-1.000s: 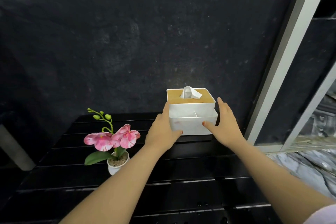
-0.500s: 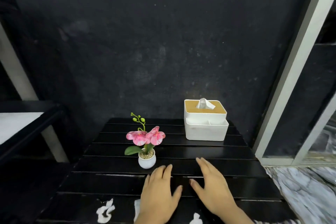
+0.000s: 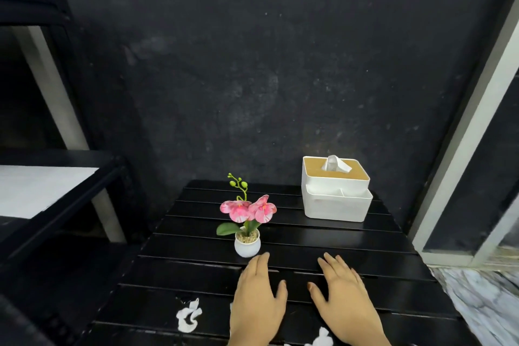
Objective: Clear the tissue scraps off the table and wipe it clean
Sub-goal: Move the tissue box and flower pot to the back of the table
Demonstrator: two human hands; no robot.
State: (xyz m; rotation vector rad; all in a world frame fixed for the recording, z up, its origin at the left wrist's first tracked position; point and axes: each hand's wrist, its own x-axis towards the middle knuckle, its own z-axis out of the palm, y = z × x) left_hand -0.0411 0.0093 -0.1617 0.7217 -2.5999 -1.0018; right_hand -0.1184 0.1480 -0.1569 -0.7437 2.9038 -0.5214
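A black slatted table (image 3: 351, 244) stands against a dark wall. White tissue scraps lie near its front edge: one twisted scrap (image 3: 188, 314) at the left, another scrap (image 3: 320, 338) between my wrists at the bottom. My left hand (image 3: 257, 300) lies flat over the table with straight fingers and holds nothing. My right hand (image 3: 344, 295) lies beside it, fingers also straight and empty. A white tissue box (image 3: 335, 194) with a tan lid and a tissue sticking out stands at the back right.
A small white pot with pink orchid flowers (image 3: 247, 222) stands just beyond my left fingertips. A black shelf frame (image 3: 64, 177) is at the left. A grey door frame (image 3: 460, 149) rises at the right, with marbled floor (image 3: 483, 298) below it.
Both hands let go of the tissue box at the back and drew back to the table's front, palms down. The view pulled back, bringing the scraps into sight.
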